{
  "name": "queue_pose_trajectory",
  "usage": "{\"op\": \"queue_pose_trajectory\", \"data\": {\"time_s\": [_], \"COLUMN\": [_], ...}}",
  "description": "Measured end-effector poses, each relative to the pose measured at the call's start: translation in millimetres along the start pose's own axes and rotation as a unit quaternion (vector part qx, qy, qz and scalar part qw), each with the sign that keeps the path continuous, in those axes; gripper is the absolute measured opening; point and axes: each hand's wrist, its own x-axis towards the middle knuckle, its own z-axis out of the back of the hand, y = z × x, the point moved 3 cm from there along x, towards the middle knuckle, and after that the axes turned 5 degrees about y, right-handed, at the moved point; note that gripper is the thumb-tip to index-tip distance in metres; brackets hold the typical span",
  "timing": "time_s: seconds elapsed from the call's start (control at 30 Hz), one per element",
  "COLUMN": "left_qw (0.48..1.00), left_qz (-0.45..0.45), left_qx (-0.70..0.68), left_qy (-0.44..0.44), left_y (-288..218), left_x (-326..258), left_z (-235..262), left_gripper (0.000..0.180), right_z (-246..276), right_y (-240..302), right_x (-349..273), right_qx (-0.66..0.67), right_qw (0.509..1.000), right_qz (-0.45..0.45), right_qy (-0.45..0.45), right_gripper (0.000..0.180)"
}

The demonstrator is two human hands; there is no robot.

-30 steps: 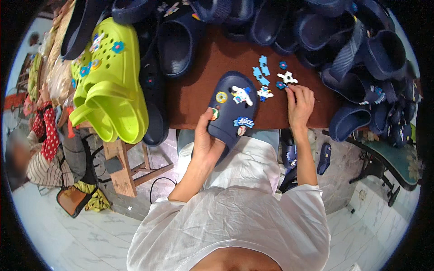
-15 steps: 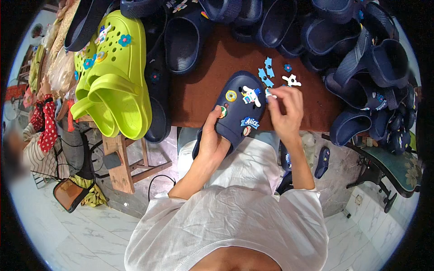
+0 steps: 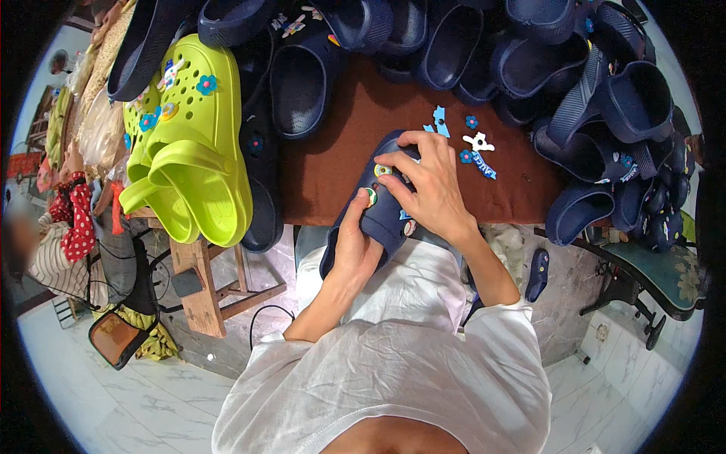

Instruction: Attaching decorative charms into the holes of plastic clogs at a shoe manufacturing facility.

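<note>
My left hand [image 3: 355, 246] is wrapped round a navy clog [image 3: 383, 218], which is tilted above the table's near edge, toe pointing away. Over its toe, my right hand [image 3: 431, 185] has thumb and forefinger closed at a round yellow doughnut charm [image 3: 383, 170]. A round green-rimmed charm [image 3: 370, 197] sits by my left thumb, and a baseball charm [image 3: 409, 228] is on the clog's side. My right hand hides much of the toe. Beyond it lie a white character charm [image 3: 478, 141], a blue lettered charm [image 3: 484, 166], blue flower charms [image 3: 472, 121] and light blue pieces [image 3: 439, 121].
Navy clogs [image 3: 302, 87] crowd the back and right of the brown tabletop [image 3: 333, 174]. Lime-green clogs [image 3: 204, 144] stand at the left, above a wooden stool [image 3: 198, 291]. At the right is a dark green chair [image 3: 658, 276]. Another person's dotted sleeve [image 3: 78, 227] shows far left.
My right hand has come from beside the clog onto its toe, covering the white character charm there. A blue lettered charm and a second flower now show on the table.
</note>
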Motion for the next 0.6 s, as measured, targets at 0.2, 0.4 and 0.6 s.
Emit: {"op": "queue_pose_trajectory", "data": {"time_s": [0.2, 0.4, 0.6], "left_qw": [1.000, 1.000, 1.000], "left_qz": [-0.004, -0.011, -0.019], "left_qx": [0.001, 0.001, -0.001], "left_qy": [0.019, 0.013, 0.015], "left_y": [-2.6, 0.5, -0.7], "left_x": [-3.4, -0.1, -2.5], "left_z": [-3.8, 3.4, -0.1], "left_gripper": [0.041, 0.040, 0.042], "right_z": [-4.3, -10.2, 1.3], "right_y": [1.4, 0.7, -4.5], "right_x": [0.3, -2.2, -3.8], "right_qx": [0.013, 0.004, 0.022], "right_qw": [0.999, 0.997, 1.000], "right_qz": [-0.032, -0.056, 0.007], "right_qy": [-0.032, -0.060, -0.005], "right_gripper": [0.023, 0.023, 0.028]}}
